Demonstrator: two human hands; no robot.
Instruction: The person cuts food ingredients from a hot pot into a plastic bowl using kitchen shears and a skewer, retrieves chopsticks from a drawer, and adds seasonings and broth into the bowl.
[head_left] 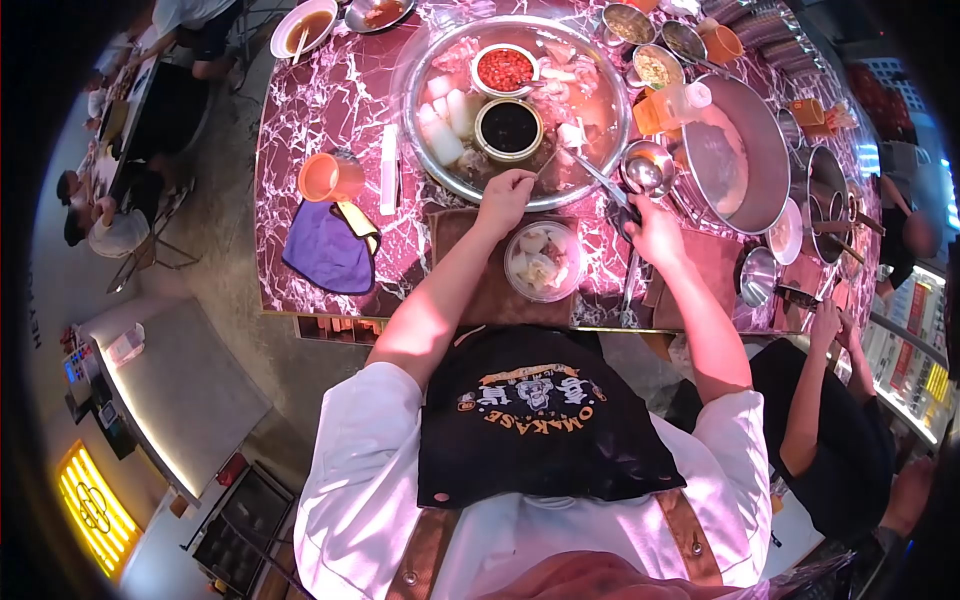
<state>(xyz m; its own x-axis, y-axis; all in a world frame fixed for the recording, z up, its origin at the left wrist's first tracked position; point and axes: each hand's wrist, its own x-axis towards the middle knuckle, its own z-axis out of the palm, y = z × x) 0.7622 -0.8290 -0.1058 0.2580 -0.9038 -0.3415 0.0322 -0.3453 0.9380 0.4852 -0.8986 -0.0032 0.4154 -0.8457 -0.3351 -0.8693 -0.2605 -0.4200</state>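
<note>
My right hand (655, 230) is closed around the dark handles of a pair of scissors (598, 178), whose blades point up and left over the large round tray (408, 165). A pale piece of food (570, 134) is by the blade tips. My left hand (510, 193) is pinched at the tray's near rim on what looks like a thin stick (546, 163). On the tray are white chunks (442, 128), meat pieces, a bowl of chopped red chili (505, 70) and a bowl of dark sauce (509, 127). Below my hands stands a clear bowl of cut food (543, 262).
A ladle (648, 168) and a big metal pot (740, 150) are at the right, with a bottle (672, 106) between tray and pot. An orange cup (330, 178) and purple cloth (330, 248) lie left. Another person's hands (832, 325) are at the table's right edge.
</note>
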